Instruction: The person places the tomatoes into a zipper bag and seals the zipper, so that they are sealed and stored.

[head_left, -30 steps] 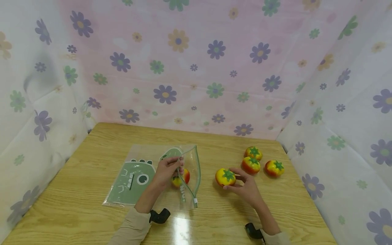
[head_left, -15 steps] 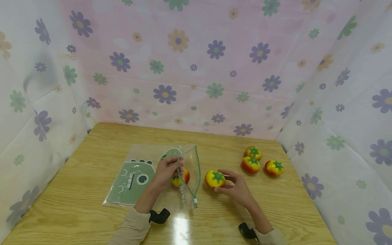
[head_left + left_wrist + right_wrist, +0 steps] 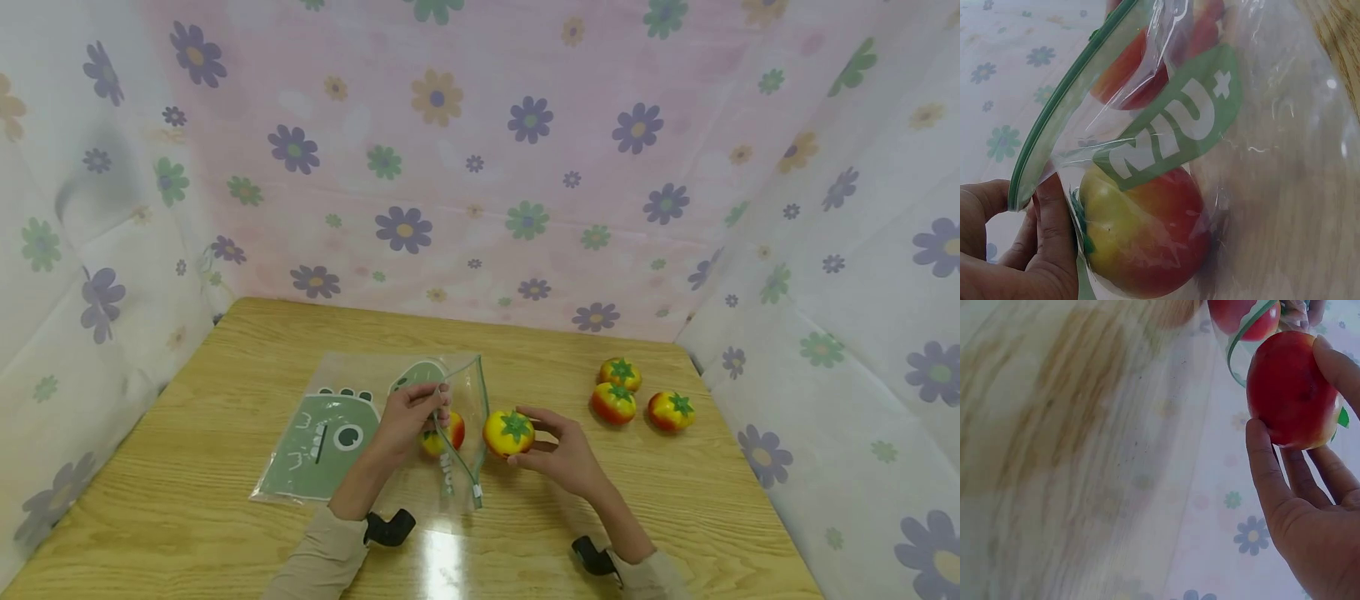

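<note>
A clear slider zip bag (image 3: 461, 392) with a green zip edge and green cartoon print lies on the table, its mouth spread toward the right. My left hand (image 3: 411, 421) pinches the near lip of that mouth, as the left wrist view also shows. Inside the bag, behind the printed letters, sits one red-and-yellow toy tomato (image 3: 1147, 234). My right hand (image 3: 562, 454) grips a second toy tomato (image 3: 508, 433) between thumb and fingers, its green leafy top facing up. That tomato overlaps the bag's green edge in the head view.
Several more toy tomatoes rest at the right: one at the back (image 3: 621, 374), one just in front of it (image 3: 613, 404) and one farther right (image 3: 671, 412). Flowered cloth (image 3: 480, 183) hangs round the back and sides of the wooden table (image 3: 540, 542).
My right hand has carried its toy tomato leftward, from a gap away up to the bag's mouth. The left hand and the bag have stayed about where they were.
</note>
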Action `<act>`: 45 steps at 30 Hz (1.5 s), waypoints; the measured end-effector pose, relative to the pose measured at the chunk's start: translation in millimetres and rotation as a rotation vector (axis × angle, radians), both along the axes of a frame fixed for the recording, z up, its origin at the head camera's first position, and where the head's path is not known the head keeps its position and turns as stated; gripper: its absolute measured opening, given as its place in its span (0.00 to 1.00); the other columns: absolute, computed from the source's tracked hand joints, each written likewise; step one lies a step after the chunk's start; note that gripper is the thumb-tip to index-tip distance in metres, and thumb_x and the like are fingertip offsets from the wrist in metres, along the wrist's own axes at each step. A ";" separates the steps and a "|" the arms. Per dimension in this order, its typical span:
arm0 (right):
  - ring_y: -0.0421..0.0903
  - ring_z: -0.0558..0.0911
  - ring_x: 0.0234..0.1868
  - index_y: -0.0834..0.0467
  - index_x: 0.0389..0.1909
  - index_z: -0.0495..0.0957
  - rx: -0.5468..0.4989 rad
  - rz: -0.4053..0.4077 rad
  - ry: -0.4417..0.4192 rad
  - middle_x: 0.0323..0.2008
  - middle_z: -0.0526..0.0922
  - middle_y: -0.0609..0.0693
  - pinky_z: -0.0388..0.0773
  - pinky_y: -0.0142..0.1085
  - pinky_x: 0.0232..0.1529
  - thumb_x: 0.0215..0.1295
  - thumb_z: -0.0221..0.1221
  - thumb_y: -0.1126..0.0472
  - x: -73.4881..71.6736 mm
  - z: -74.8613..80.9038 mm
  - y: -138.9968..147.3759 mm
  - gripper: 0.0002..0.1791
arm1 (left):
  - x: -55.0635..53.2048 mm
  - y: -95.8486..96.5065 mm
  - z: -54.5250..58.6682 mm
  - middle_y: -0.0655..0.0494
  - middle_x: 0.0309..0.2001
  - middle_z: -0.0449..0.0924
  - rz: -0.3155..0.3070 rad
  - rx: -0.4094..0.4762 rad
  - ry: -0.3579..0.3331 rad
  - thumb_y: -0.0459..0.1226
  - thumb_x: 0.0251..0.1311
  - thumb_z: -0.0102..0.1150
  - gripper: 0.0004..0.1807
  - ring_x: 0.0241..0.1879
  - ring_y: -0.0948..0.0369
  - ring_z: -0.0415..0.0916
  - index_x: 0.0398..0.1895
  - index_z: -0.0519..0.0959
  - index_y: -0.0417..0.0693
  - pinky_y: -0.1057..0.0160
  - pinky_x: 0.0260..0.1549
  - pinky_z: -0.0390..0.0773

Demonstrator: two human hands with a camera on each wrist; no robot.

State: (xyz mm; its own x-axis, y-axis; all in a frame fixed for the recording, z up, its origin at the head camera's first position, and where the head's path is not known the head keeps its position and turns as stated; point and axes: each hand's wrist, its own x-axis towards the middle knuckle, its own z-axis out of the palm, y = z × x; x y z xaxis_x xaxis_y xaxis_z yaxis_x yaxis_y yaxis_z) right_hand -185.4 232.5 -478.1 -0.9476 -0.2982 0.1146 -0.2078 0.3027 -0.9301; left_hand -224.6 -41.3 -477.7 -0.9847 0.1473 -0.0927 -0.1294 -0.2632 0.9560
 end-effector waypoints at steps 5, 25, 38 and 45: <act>0.62 0.78 0.60 0.63 0.67 0.74 -0.006 0.013 0.033 0.66 0.75 0.62 0.84 0.36 0.53 0.52 0.76 0.68 -2.1 3.5 -6.9 0.39 | -0.1 -0.3 -0.1 0.49 0.36 0.84 -0.007 0.003 0.000 0.28 0.73 0.54 0.15 0.29 0.62 0.79 0.57 0.77 0.26 0.68 0.33 0.86; 0.56 0.80 0.59 0.60 0.67 0.74 -0.026 0.083 0.033 0.65 0.76 0.60 0.84 0.37 0.54 0.55 0.75 0.67 -7.5 -1.3 -23.8 0.37 | 0.1 4.1 -1.4 0.44 0.38 0.83 -0.029 0.011 0.004 0.28 0.73 0.54 0.16 0.29 0.63 0.78 0.58 0.75 0.24 0.69 0.32 0.85; 0.60 0.78 0.60 0.61 0.68 0.73 -0.020 0.092 0.022 0.65 0.76 0.60 0.83 0.38 0.56 0.55 0.74 0.68 -10.5 -0.7 -28.0 0.38 | -0.4 6.5 -2.2 0.44 0.39 0.84 -0.010 -0.008 -0.007 0.29 0.73 0.55 0.16 0.29 0.63 0.79 0.58 0.76 0.25 0.70 0.31 0.85; 0.59 0.78 0.60 0.61 0.68 0.73 -0.014 0.091 0.034 0.65 0.76 0.59 0.83 0.37 0.55 0.56 0.74 0.68 -13.2 -2.5 -30.7 0.38 | 0.1 8.0 -0.8 0.48 0.36 0.83 -0.011 0.000 -0.017 0.29 0.73 0.54 0.15 0.28 0.62 0.78 0.57 0.78 0.27 0.70 0.30 0.84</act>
